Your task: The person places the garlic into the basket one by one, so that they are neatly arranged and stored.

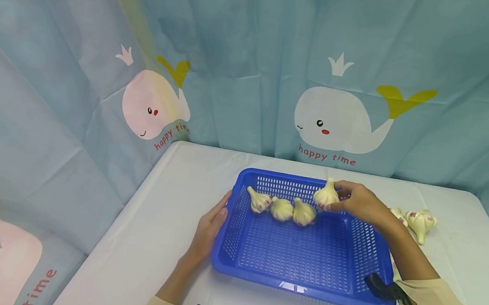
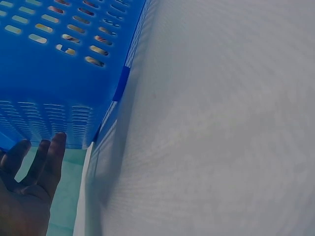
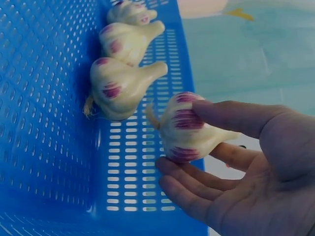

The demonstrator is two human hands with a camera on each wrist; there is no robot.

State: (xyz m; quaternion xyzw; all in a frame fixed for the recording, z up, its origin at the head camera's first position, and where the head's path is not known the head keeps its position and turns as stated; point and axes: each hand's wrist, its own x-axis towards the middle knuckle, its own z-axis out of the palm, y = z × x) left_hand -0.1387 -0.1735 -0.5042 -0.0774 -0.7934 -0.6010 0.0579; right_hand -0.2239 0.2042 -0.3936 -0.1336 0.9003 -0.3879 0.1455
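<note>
A blue plastic basket (image 1: 292, 280) with slotted walls stands on the white table. Inside it, along the far wall, three garlic bulbs (image 1: 282, 209) lie in a row toward the left. My right hand (image 1: 360, 204) pinches another garlic bulb (image 3: 184, 128) between thumb and fingers, over the basket's far side, just right of the row. In the right wrist view this bulb has purple streaks and a root tuft. My left hand (image 1: 208, 227) rests against the basket's left outer wall, its fingers (image 2: 55, 152) extended along the side.
More garlic bulbs (image 1: 421, 223) lie on the table to the right of the basket, partly hidden by my right forearm. The white tabletop (image 1: 144, 242) reaches to a blue curtain (image 1: 240, 111) with whale prints at the back and left.
</note>
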